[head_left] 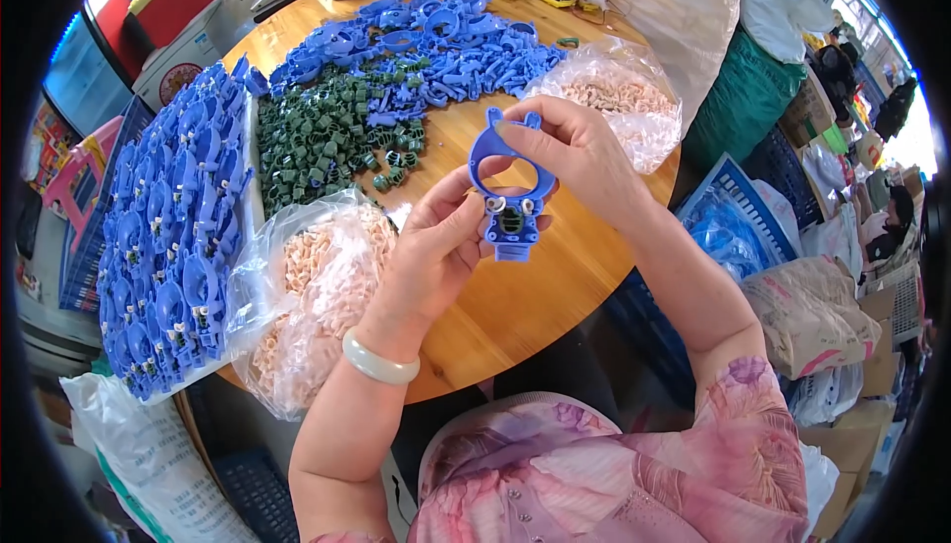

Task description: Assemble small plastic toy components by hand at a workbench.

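Above the round wooden worktop (555, 285), the left hand (441, 241) pinched the block base and the right hand (575, 152) gripped the ring of a blue plastic clip (507, 186), seemingly light and stiff, best held by its rim, near green pieces (327, 137).

Two hands, the left hand (436, 246) and the right hand (575, 152), share one blue ring-shaped plastic part (510, 186). One round wooden counter (535, 285) carries two clear bags of pale pink small pieces (317, 285), one near and one far (619, 97). There is one heap of green pieces (322, 132), one heap of loose blue parts (436, 43) and one stacked mass of assembled blue parts (173, 236), each too many to count. One pale bangle (379, 363) shows.
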The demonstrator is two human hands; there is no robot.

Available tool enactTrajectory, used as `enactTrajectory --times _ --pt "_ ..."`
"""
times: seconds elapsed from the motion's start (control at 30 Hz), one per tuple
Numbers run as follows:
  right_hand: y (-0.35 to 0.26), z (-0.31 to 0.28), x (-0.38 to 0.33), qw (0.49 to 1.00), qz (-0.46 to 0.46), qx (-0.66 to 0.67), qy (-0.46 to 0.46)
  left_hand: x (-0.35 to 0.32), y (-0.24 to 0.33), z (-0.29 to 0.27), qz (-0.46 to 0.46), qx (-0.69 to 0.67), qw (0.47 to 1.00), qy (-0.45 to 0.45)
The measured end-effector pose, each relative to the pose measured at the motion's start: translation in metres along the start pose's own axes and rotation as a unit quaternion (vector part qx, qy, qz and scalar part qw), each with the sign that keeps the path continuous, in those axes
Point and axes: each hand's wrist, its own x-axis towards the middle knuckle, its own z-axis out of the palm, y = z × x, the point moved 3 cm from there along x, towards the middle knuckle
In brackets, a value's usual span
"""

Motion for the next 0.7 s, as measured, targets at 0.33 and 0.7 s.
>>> enactTrajectory --times 0.33,0.7 --pt "0.046 -0.007 0.007 0.998 0.053 -0.046 -0.002 -0.005 0.014 0.02 0.327 0.657 0.679 -0.022" --pt "0.072 -0.007 0.003 0.989 0.123 0.019 -0.081 0.0 -0.018 0.026 0.303 0.803 0.511 -0.032"
